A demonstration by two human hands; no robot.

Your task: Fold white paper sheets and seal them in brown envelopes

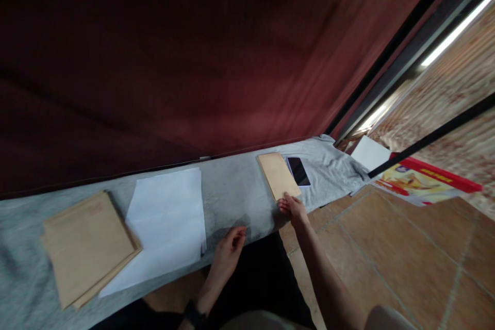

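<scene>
My right hand [292,207] pinches the near edge of a small stack of brown envelopes [277,174], thumb on top and fingers curled at the edge. The stack lies on the grey cloth, right beside a dark-screened smartphone [299,171]. My left hand [229,250] hovers over the cloth's near edge, its fingers curled in towards the thumb, with nothing visible in them. To its left lie white paper sheets [170,216]. Larger brown envelopes [91,247] are piled at the far left, overlapping the corner of the sheets.
A grey cloth [232,191] covers the long narrow surface, with a dark red curtain [193,87] behind it. Black frame bars [436,139] stand at the right. Beyond them, a white box [370,152] and a red-and-yellow printed box [421,180] rest near the tiled floor [371,258].
</scene>
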